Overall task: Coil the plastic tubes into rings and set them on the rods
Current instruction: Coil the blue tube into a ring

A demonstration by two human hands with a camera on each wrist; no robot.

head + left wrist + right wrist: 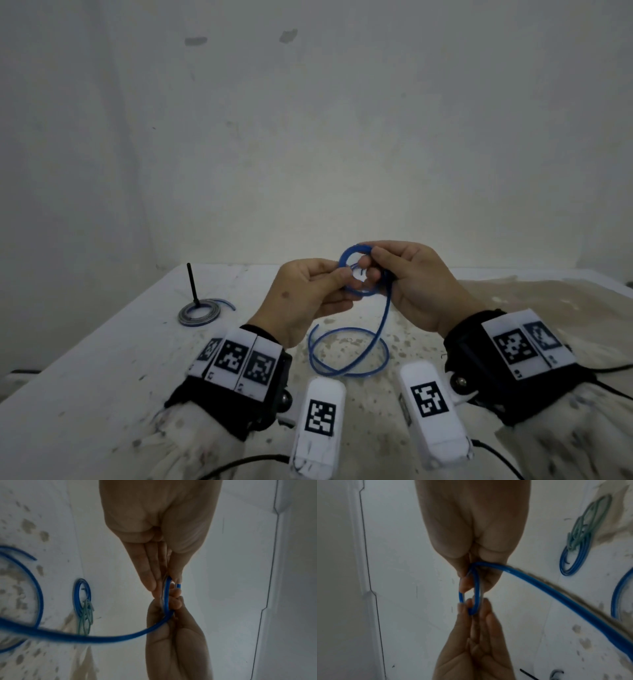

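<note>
A blue plastic tube (359, 270) is wound into a small ring, held above the table between both hands. My left hand (342, 275) pinches the ring's near-left side with thumb and fingers. My right hand (371, 262) grips its top right. The tube's tail (349, 353) hangs down and curls in a wide loop on the table. In the left wrist view the ring (167, 595) sits edge-on between the left hand (161, 584) and the right hand (171, 615). A black rod (191, 284) stands at the far left with a coiled grey-blue ring (198, 311) round its base.
The white, stained table (102, 359) ends at a pale wall behind. A bundle of coiled blue and green tubes (573, 555) lies on the table beyond the hands; it also shows as a bundle (84, 601) in the left wrist view.
</note>
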